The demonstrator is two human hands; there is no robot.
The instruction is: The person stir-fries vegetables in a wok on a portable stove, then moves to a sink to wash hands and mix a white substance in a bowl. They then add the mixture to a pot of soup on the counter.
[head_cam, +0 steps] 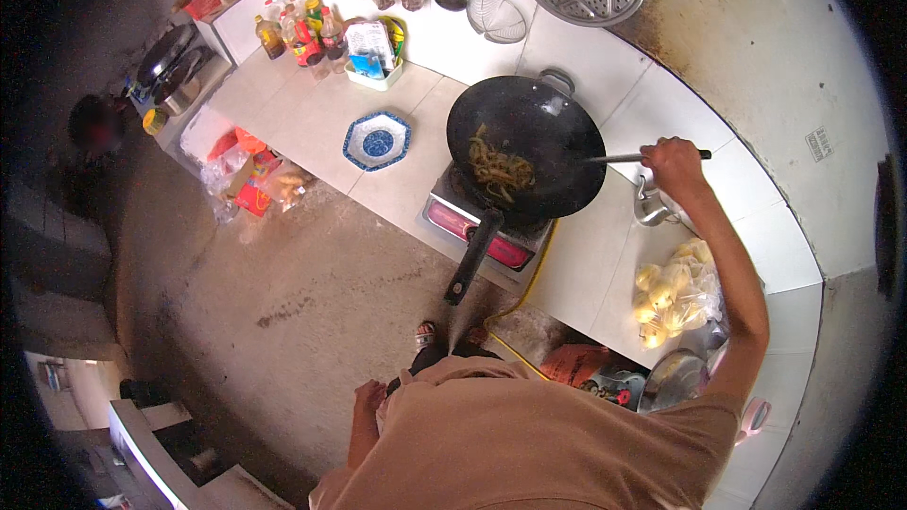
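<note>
My right hand (672,164) is closed around the handle of a metal cooking utensil (616,157), which reaches over the rim of a black wok (560,177). The utensil's head cannot be made out against the dark pan. Browned strips of food (499,164) lie on the wok's left side. A gas stove (482,223) with a pink front panel is under the wok, whose long black handle (473,258) points toward me. Low beside my waist hangs my left hand (370,394), fingers curled; whether it holds anything is unclear. Left of the wok lies a blue-and-white octagonal plate (378,141).
Bottles (305,35) and a pale basket (375,74) stand at the counter's back left. A bag of yellowish produce (677,294) and a metal pitcher (652,205) are at right. A yellow hose (528,290) runs down from the stove. A skimmer (497,16) hangs behind.
</note>
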